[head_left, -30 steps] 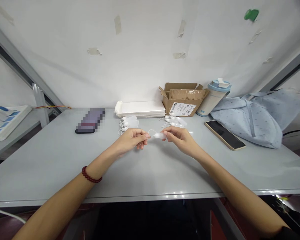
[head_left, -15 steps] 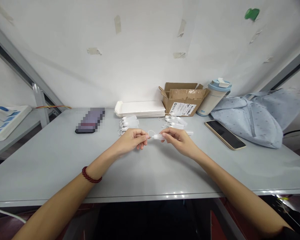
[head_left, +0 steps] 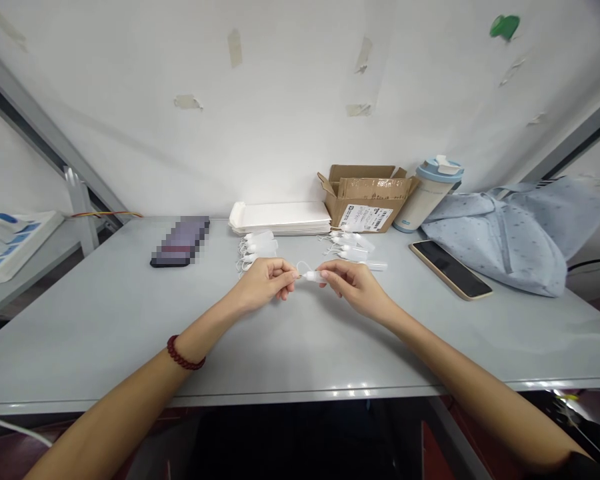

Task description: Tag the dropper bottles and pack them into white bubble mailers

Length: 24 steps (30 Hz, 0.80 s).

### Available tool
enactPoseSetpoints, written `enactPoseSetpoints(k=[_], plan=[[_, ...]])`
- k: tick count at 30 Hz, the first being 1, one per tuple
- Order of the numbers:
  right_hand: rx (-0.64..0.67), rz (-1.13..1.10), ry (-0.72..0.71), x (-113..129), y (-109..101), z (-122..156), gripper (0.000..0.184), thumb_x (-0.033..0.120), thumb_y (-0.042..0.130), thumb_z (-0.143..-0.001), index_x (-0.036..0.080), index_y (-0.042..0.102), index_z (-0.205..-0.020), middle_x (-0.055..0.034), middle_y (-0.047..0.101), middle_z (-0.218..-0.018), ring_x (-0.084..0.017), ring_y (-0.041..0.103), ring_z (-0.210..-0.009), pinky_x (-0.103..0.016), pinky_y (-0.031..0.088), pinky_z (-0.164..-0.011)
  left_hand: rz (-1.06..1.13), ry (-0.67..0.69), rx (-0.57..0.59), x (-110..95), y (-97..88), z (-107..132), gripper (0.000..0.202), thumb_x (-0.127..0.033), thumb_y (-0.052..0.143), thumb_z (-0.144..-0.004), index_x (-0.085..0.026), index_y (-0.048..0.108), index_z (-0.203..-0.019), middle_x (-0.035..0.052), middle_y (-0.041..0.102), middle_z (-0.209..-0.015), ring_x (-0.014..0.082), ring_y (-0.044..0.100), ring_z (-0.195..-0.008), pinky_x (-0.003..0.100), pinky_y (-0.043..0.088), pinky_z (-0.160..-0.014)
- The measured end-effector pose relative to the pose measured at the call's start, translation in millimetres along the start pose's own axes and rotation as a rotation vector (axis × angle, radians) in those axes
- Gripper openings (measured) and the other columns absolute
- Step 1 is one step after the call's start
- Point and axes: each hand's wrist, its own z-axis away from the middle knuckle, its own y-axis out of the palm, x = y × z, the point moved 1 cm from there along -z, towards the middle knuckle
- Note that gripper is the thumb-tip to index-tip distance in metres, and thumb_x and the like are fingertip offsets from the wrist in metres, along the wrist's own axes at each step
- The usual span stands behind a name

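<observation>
Between finger and thumb, my right hand [head_left: 355, 283] grips a small translucent squeeze bottle [head_left: 312, 275], lying level with its narrow tip to the left. A thin white loop curves above the bottle's neck. My left hand [head_left: 270, 283] is closed in a pinch at that tip, where a thin, needle-like piece shows; what the fingertips hold is too small to make out. Behind my left hand lies a group of similar bottles [head_left: 264, 247] with white loops. Another group of these bottles [head_left: 354, 252] lies behind my right hand.
White flat boxes [head_left: 285, 219] and an open cardboard box [head_left: 365, 207] stand against the wall. A tumbler [head_left: 427, 193], a pale blue bag [head_left: 505, 240] and a phone [head_left: 450, 269] are on the right. A partly pixelated dark phone-like object [head_left: 183, 240] lies left; beyond it, a power strip [head_left: 17, 243].
Both hands stay almost in place with the bottle between them. My right fingers have shifted slightly, and the bottle sits a touch lower.
</observation>
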Motion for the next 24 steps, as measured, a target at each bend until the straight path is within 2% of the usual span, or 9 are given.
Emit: enactPoseSetpoints(k=[12, 20, 24], plan=[[-0.019, 0.020, 0.001, -5.0, 6.1, 1.5, 0.026, 0.033, 0.049, -0.090, 0.014, 0.066, -0.093, -0.0012, 0.064, -0.069, -0.008, 0.045, -0.050, -0.022, 0.036, -0.050, -0.011, 0.018, 0.007, 9.3, 6.7, -2.3, 0.019, -0.032, 0.056, -0.081, -0.014, 0.058, -0.073, -0.0026, 0.056, -0.061, 0.0080, 0.051, -0.050, 0.022, 0.040, -0.052], [-0.088, 0.153, -0.148, -4.6, 1.9, -1.6, 0.023, 0.033, 0.053, -0.089, 0.016, 0.066, -0.097, -0.0037, 0.067, -0.077, -0.010, 0.054, -0.056, -0.024, 0.041, -0.053, 0.017, -0.029, 0.006, 4.6, 3.3, -3.0, 0.022, -0.033, 0.056, -0.081, -0.013, 0.061, -0.074, -0.0008, 0.058, -0.062, 0.0086, 0.051, -0.050, 0.023, 0.042, -0.051], [-0.124, 0.185, -0.174, -3.6, -2.4, -2.4, 0.024, 0.035, 0.053, -0.089, 0.017, 0.066, -0.097, -0.0038, 0.067, -0.075, -0.012, 0.057, -0.059, -0.024, 0.043, -0.054, 0.056, -0.038, -0.007, 2.0, -2.4, -3.7, 0.024, -0.034, 0.055, -0.082, -0.013, 0.064, -0.078, 0.0000, 0.060, -0.064, 0.0087, 0.052, -0.052, 0.023, 0.042, -0.053]])
